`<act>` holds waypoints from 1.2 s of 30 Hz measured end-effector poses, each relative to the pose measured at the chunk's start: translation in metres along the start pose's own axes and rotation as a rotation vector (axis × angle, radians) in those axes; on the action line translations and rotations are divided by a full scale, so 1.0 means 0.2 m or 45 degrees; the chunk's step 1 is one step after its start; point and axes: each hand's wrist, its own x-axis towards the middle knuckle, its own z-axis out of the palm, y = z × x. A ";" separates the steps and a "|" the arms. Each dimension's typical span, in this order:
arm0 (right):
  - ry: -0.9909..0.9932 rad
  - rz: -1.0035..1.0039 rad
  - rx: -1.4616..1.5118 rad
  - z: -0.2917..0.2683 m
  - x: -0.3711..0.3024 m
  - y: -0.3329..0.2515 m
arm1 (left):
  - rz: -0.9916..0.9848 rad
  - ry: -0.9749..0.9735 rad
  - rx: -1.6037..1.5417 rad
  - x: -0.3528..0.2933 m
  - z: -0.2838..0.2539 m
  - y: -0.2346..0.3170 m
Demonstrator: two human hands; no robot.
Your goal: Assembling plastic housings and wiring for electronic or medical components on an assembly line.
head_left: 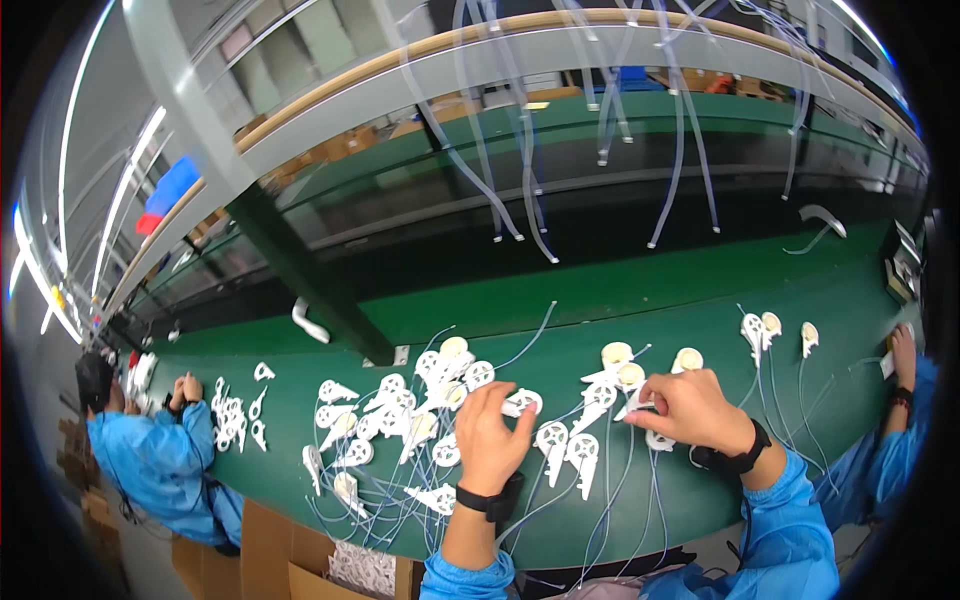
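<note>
- Left hand [486, 440]: thumb set apart from curved fingers, at a white wheel [522, 402]; whether it grips cannot be told.
- Right hand [690, 405]: narrow pinch, thumb and finger on a white piece [636, 404], above the tabletop [720, 500], right of the left hand.
- Black wristbands [737, 456], one per wrist; blue sleeves [790, 525].
- White parts [398, 402], round-headed with tails: heaped left of the left hand, more lying between and beyond the hands; some bear cream discs [454, 347].
- Thin wires, bluish-grey: tangled among the parts, some reaching the near edge.
- Second group of white parts: far left, before a co-worker [155, 455] in blue.
- Another person's hand [904, 358]: far right.
- Green post [300, 270], beyond the heap.
- Pale strips [682, 150], hanging overhead.
- Open carton [265, 560], lower left, below the tabletop.
</note>
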 end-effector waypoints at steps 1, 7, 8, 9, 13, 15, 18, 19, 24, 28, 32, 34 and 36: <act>0.072 -0.006 -0.010 -0.02 -0.01 0.02 | -0.007 -0.010 -0.019 0.01 0.00 0.00; 0.136 0.008 -0.048 -0.10 0.03 0.09 | 0.032 -0.039 0.089 -0.03 -0.02 -0.02; 0.171 -0.027 -0.057 -0.10 0.02 0.10 | -0.003 -0.076 0.085 -0.03 -0.01 -0.02; 0.185 -0.014 -0.052 -0.11 0.01 0.11 | 0.015 -0.085 0.086 -0.03 0.00 -0.02; 0.063 -0.049 -0.004 -0.06 0.02 0.12 | 0.005 -0.130 0.048 -0.03 0.01 -0.02; 0.096 -0.131 0.009 -0.01 0.02 0.15 | 0.035 -0.116 0.120 -0.03 0.02 -0.03; 0.113 -0.302 0.023 0.07 0.05 0.21 | -0.017 -0.132 0.130 -0.03 0.03 -0.07; 0.112 -0.321 0.026 0.09 0.05 0.22 | -0.023 -0.141 0.125 -0.03 0.04 -0.08; -0.105 -0.306 -0.069 0.13 0.04 0.28 | -0.046 -0.131 0.139 -0.02 0.05 -0.07; -0.176 -0.330 -0.044 0.12 0.05 0.28 | 0.025 -0.256 0.206 0.01 0.09 -0.08; -0.155 -0.364 -0.008 0.11 0.05 0.29 | 0.192 -0.240 0.376 0.06 0.19 -0.14; -0.163 -0.366 -0.003 0.09 0.06 0.28 | 0.099 -0.336 0.307 0.07 0.16 -0.16; -0.147 -0.376 0.014 0.12 0.05 0.31 | 0.015 -0.316 0.162 0.07 0.14 -0.12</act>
